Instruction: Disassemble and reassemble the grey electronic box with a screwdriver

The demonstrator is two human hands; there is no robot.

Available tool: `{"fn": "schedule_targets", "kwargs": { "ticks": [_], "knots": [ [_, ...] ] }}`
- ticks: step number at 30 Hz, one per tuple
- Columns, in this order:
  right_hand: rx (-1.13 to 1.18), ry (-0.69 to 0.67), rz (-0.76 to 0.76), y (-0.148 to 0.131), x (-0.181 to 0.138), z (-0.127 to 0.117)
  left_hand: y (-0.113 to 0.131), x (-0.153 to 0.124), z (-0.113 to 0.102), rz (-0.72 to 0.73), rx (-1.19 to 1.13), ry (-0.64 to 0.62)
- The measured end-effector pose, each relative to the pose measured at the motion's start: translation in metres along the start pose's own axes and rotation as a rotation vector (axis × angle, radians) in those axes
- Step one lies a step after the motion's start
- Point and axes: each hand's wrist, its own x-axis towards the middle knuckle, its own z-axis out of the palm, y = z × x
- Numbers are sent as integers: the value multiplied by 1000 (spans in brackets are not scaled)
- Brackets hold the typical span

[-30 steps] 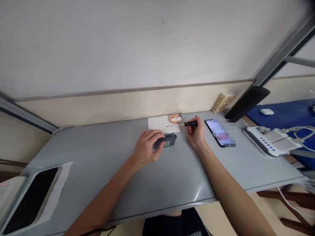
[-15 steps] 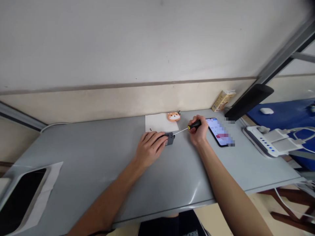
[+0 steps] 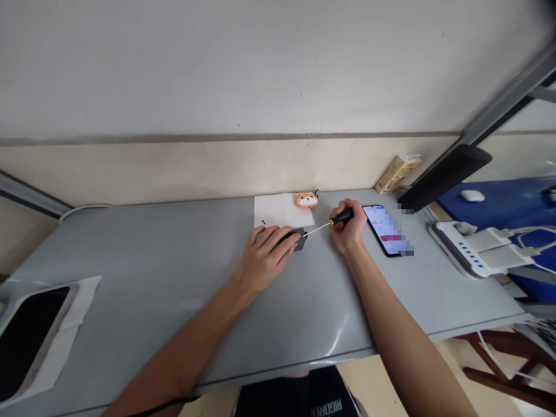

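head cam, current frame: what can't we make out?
All in the head view:
Dark box: left part hidden under the left hand.
Screwdriver: handle end hidden by the right hand; tip too small to tell if seated.
Specks on the white paper: too small to identify.
Phone: screen partly pixelated.
Dark-screened device: cut off by the left edge.

The left hand [image 3: 268, 252] and right hand [image 3: 350, 226] are bare, as are both slender forearms [image 3: 388, 313]. Dark, nearly black clothing [image 3: 286, 399] covers the lap, with pale block lettering [image 3: 326, 408] beginning "RIGO". A thin black cord [image 3: 167, 405] crosses the left arm.
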Motion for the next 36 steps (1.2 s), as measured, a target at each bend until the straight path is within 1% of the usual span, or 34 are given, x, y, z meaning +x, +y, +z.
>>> {"fn": "schedule_targets", "kwargs": {
  "ticks": [7, 11, 14, 18, 20, 23, 28, 30, 33, 36],
  "knots": [
    [6, 6, -8, -1, 1, -2, 1, 4, -3, 20, 59, -79],
    [32, -4, -30, 1, 3, -4, -1, 1, -2, 59, 100, -90],
    [-117, -45, -30, 9, 0, 1, -2, -3, -2, 72, 81, -106],
    [-432, -189, -50, 24, -14, 11, -3, -7, -4, 83, -10, -125],
    [-519, -261, -60, 29, -20, 15, -4, -9, -4, 81, -62, -121],
    [-579, -331, -58, 31, -25, 17, -6, -11, -2, 62, -127, -115],
    [-662, -400, -76, 31, -26, 17, -6, -15, -1, -3, -249, -98],
    [-665, -401, -85, 31, -26, 16, -4, -15, -3, -52, -288, -96],
    [-615, -342, -54, 31, -24, 15, 0, -15, -8, -178, -350, -94],
    [-474, -257, 14, 31, -20, 13, 0, -14, -9, -345, -480, -52]
  ]
}}
